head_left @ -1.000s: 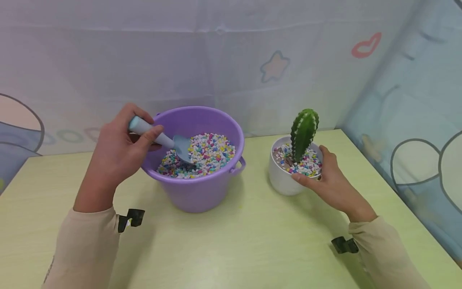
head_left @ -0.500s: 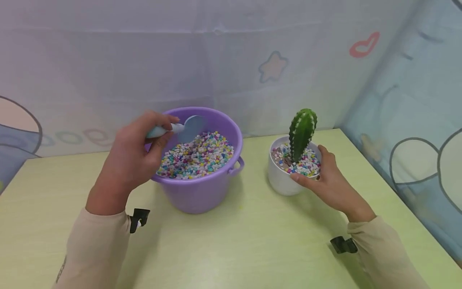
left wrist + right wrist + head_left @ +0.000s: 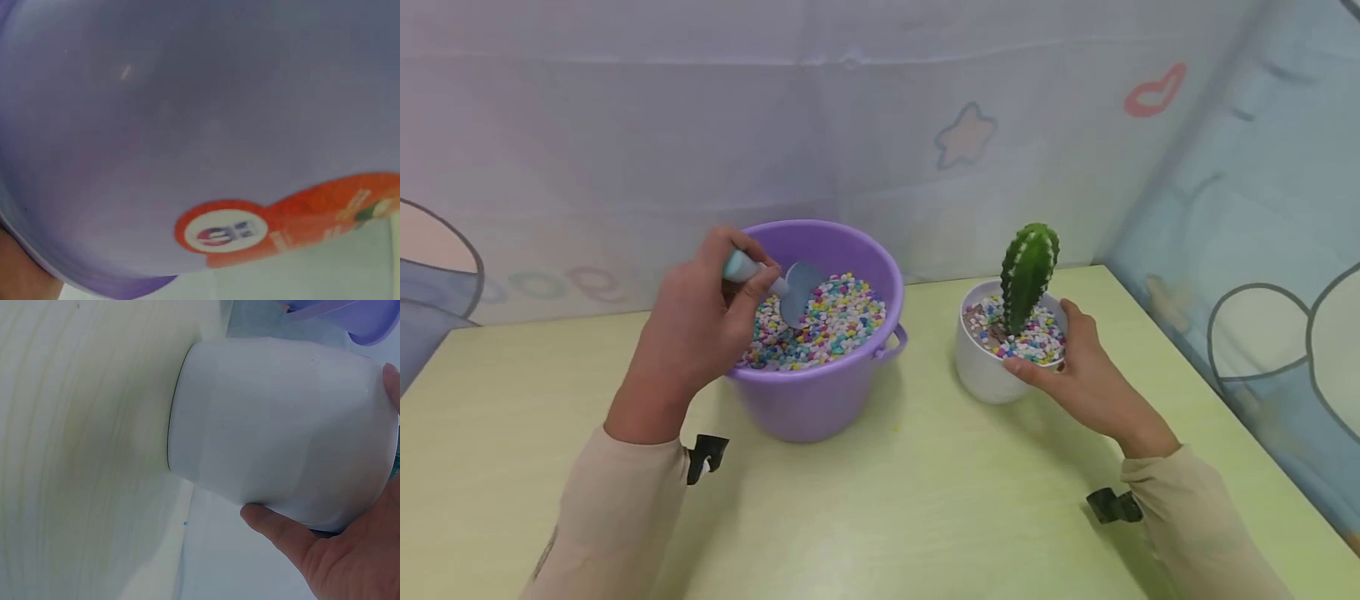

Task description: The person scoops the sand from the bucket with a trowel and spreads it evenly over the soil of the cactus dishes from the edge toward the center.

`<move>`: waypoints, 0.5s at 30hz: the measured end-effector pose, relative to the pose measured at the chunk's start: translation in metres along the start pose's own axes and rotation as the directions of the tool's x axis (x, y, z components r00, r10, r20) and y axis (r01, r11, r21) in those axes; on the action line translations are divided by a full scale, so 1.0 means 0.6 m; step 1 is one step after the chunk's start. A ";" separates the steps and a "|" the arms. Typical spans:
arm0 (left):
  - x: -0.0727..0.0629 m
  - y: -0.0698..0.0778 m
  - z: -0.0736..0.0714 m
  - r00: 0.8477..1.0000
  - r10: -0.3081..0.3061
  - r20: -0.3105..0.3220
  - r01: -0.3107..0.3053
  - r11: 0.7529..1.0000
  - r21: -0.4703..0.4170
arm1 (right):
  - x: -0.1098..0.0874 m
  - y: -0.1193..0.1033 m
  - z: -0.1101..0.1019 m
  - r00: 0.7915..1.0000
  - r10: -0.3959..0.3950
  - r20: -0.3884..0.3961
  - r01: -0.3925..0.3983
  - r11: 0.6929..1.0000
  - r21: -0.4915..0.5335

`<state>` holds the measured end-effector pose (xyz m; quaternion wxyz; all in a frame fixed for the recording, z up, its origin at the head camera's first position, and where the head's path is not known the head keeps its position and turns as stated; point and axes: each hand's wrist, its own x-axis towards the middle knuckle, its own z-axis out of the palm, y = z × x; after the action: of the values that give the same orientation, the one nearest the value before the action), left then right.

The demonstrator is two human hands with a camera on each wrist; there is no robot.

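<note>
My left hand [image 3: 703, 321] grips the pale blue handle of a small toy shovel [image 3: 801, 292] over the purple bucket [image 3: 808, 408]. Its blue-grey blade points down at the colourful pebbles [image 3: 850, 317] inside, the lower edge touching or just in them. In the left wrist view the bucket's outer wall [image 3: 187, 125] fills most of the picture. My right hand [image 3: 1090, 379] holds the white flowerpot [image 3: 988, 375] by its right side, thumb at the near rim. A green cactus [image 3: 1030, 271] stands in the pot among pebbles, with a brownish patch on the left.
Both containers stand on a pale yellow-green table [image 3: 880, 517], the pot to the right of the bucket. A small handle loop [image 3: 892, 343] sticks out from the bucket toward the pot. A printed cloth [image 3: 700, 150] hangs behind, and another blue one [image 3: 1262, 217] is at the right.
My left hand has moved right. The shovel rose out of the pebbles, its blade tipped up, then turned down toward them again. My right hand and the flowerpot have stayed in place.
</note>
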<state>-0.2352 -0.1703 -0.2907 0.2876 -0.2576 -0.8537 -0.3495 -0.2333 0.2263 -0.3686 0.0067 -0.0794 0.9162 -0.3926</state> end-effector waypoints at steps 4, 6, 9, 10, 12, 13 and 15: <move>0.003 0.000 0.006 0.993 -0.101 -0.061 0.097 0.993 -0.062 | -0.003 0.003 -0.005 1.000 0.002 -0.007 -0.002 1.000 0.004; 0.006 0.000 0.008 0.985 -0.147 -0.088 0.137 0.984 -0.110 | -0.003 0.004 -0.007 1.000 -0.001 -0.008 0.001 1.000 0.011; 0.010 -0.002 0.010 0.968 -0.224 -0.110 0.197 0.957 -0.214 | -0.003 0.006 -0.008 1.000 -0.004 -0.007 0.005 1.000 0.021; 0.011 -0.002 0.010 0.963 -0.245 -0.115 0.211 0.944 -0.252 | -0.002 0.006 -0.008 1.000 -0.002 -0.006 0.002 1.000 0.020; 0.012 -0.003 0.011 0.953 -0.277 -0.125 0.227 0.922 -0.314 | -0.002 0.007 -0.008 1.000 0.004 -0.003 -0.004 1.000 0.018; 0.013 -0.003 0.010 0.948 -0.292 -0.125 0.235 0.910 -0.341 | -0.002 0.008 -0.008 1.000 0.004 -0.002 -0.004 1.000 0.020; 0.014 -0.003 0.009 0.941 -0.319 -0.110 0.256 0.887 -0.383 | -0.003 0.008 -0.007 1.000 0.005 -0.004 -0.005 1.000 0.023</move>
<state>-0.2443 -0.1654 -0.2889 0.2514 -0.1461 -0.7752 -0.5608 -0.2326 0.2328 -0.3689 0.0069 -0.0762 0.9120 -0.4031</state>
